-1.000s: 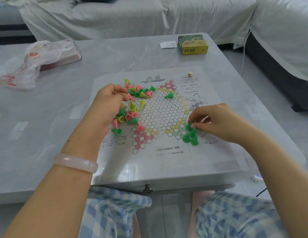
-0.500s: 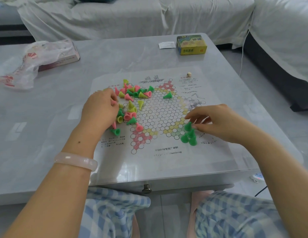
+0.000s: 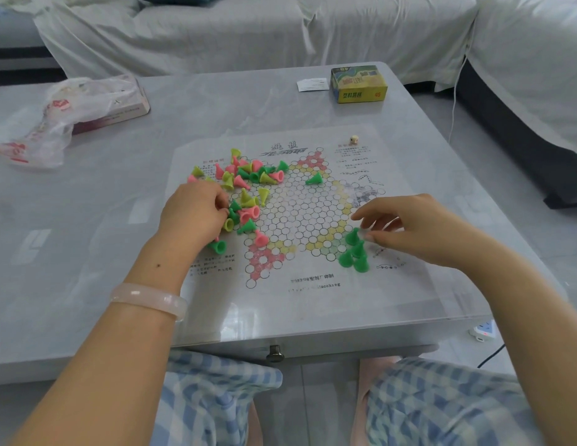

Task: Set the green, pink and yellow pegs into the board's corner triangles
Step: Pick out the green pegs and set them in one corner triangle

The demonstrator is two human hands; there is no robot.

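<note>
Grey worktop [image 3: 216, 107] holds the board [image 3: 300, 220]; four green pegs [image 3: 354, 252] stand in its near-right corner triangle. Right hand [image 3: 419, 226] has let go, fingers loose; left hand [image 3: 194, 214] has dropped into the loose pile [image 3: 242, 191], its grasp hidden.

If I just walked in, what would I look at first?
Probably the jumbled pile of pegs, green, pink and yellow, on the board's left side, where the left hand digs in. Next, four green pegs standing together at the near right corner, just under the right hand's fingers.
</note>
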